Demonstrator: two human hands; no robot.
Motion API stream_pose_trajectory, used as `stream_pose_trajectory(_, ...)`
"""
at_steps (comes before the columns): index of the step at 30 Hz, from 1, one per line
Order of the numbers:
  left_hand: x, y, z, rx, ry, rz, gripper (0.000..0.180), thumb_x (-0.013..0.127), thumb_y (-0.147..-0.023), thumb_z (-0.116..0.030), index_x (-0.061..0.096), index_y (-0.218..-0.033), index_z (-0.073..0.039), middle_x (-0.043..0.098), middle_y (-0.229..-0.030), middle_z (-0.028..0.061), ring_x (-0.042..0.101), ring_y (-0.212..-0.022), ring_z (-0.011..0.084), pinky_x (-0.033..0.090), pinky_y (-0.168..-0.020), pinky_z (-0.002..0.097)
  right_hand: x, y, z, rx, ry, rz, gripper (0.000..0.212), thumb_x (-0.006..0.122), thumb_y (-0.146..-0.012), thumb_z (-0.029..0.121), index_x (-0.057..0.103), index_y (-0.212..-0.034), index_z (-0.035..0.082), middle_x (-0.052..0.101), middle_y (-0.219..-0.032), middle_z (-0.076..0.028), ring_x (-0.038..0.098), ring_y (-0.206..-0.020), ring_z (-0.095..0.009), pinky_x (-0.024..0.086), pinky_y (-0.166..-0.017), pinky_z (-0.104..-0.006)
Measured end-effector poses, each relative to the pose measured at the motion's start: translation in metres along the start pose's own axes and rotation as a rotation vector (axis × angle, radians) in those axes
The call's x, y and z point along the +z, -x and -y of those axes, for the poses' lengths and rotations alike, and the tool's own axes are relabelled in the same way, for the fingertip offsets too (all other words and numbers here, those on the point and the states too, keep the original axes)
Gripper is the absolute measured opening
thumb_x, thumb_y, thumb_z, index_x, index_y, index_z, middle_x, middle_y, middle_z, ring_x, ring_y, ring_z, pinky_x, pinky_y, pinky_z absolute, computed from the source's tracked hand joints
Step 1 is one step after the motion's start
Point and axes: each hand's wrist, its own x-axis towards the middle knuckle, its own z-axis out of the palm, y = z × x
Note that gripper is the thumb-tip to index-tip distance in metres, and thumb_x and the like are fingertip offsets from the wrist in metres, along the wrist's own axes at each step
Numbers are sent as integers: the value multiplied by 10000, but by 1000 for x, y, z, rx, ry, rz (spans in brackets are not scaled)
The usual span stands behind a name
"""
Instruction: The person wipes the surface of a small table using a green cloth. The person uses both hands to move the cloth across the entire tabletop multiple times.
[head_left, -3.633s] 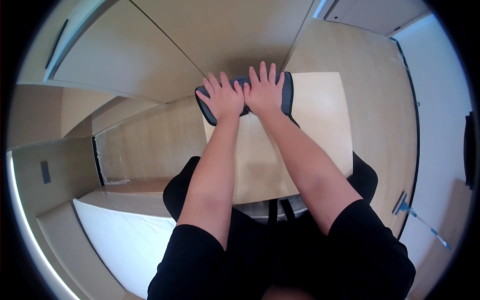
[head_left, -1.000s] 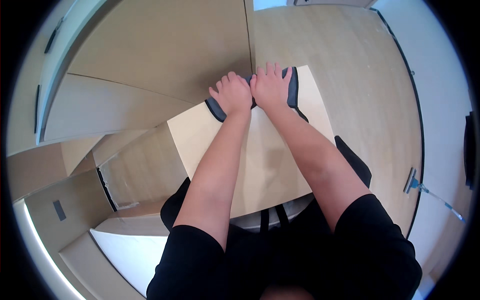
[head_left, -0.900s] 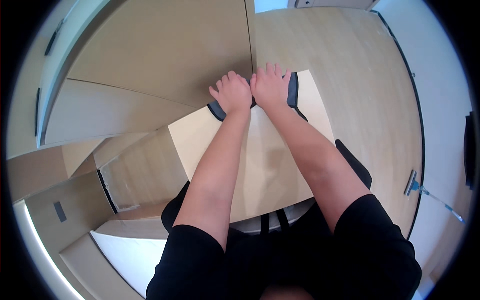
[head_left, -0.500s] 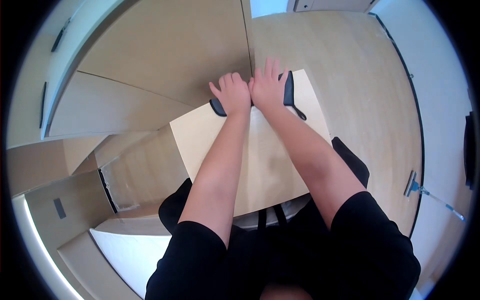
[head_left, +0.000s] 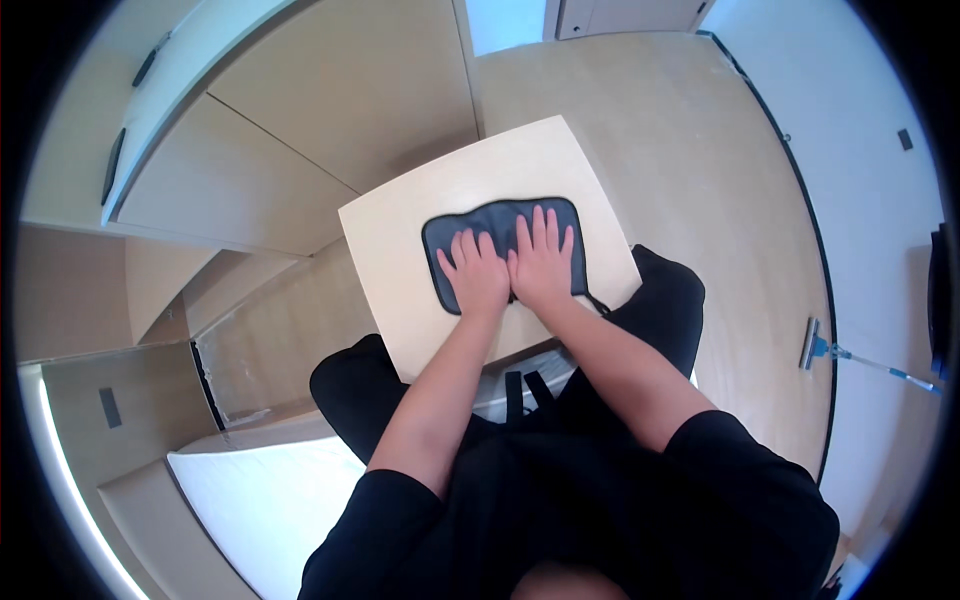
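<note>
A flat dark grey pouch point(head_left: 500, 220) with black edging lies on a light wooden tabletop point(head_left: 388, 245) between my knees. From its near right corner hangs a short black loop strap. My left hand point(head_left: 478, 275) rests palm down on the pouch's left half, its fingers spread and pointing away from me. Beside it, thumb close to the other thumb, my right hand point(head_left: 541, 268) lies flat on the right half with fingers apart. Neither hand is gripping anything. Both palms cover the middle of the pouch's near edge.
Beige cabinet doors point(head_left: 375, 90) stand beyond the tabletop at the far left. A white mattress-like surface point(head_left: 270, 500) is at the near left. On the right, a squeegee with a blue-and-white handle point(head_left: 815, 345) leans by the wall. Wooden flooring point(head_left: 690, 200) surrounds me.
Both hands have come back toward me from the tabletop's far edge, and the pouch sits nearer the middle. Fingers that reached past the pouch's far edge now lie on it. My view has shifted slightly.
</note>
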Motion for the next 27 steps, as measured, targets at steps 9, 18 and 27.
stream_pose_trajectory(9,-22,65,-19,67,48,85,451,707,-938,-299,622,-1307,-54,570,-1452,203,480,-1453,407,286,-1225,720,-20,75,-7,21,-13,67,726,651,-971,350,498,-1622,68,352,-1742,-237,255,-1643,-429,175,-1292,-698)
stream_pose_trajectory(18,-4,22,-26,132,60,64,465,741,-874,-312,611,-1243,-61,562,-1403,197,481,-1409,400,298,-1216,727,-19,43,-19,77,-26,8,676,628,-980,311,522,-1606,79,389,-1722,-223,292,-1630,-422,194,-1279,-689)
stream_pose_trajectory(27,45,-105,-57,172,77,-13,342,717,-889,-196,622,-1190,-66,583,-1341,182,524,-1336,396,358,-1179,706,9,-76,-63,205,26,-141,593,641,-974,274,593,-1527,65,446,-1675,-216,354,-1592,-419,248,-1249,-715)
